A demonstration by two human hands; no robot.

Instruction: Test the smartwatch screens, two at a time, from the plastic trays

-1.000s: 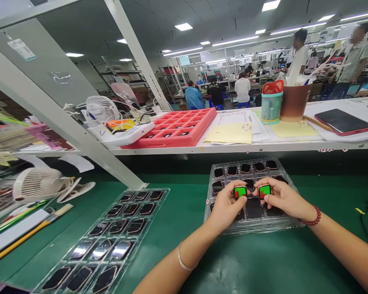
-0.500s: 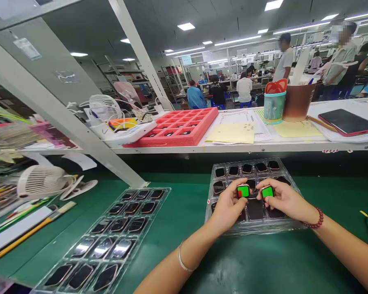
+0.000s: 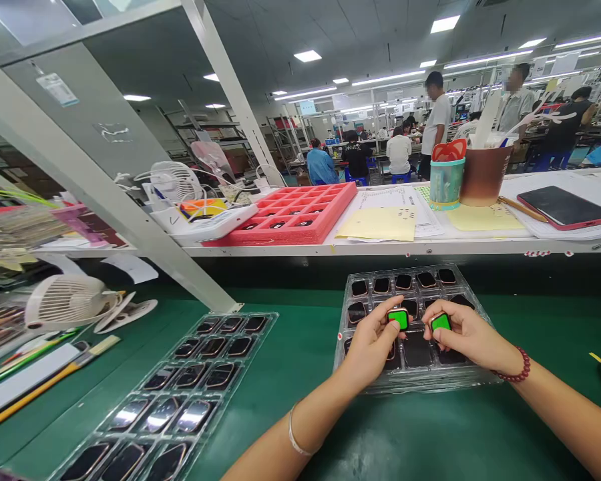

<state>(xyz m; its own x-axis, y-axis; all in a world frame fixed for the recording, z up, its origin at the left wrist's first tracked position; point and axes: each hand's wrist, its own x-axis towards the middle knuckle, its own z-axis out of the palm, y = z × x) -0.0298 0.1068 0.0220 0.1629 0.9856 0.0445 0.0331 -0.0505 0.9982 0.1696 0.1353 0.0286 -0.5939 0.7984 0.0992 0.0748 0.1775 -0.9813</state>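
Two small square devices, two hands: what's going on?

The left hand [image 3: 372, 347] pinches a green-lit device [image 3: 398, 318] between thumb and fingers, and the right hand [image 3: 468, 337] grips a second device [image 3: 439, 324] the same way. Both hands are narrow, just above a clear plastic tray [image 3: 415, 386].

Why hold them by the edges?

Probably to keep fingers off each green screen [image 3: 398, 319].

And the tray?

Its pockets keep dark pieces [image 3: 380, 285] apart, likely against scratches. Another tray [image 3: 244, 374] lies left on the green mat [image 3: 290, 361], and a red foam tray [image 3: 300, 234] sits on the shelf [image 3: 380, 248] ahead.
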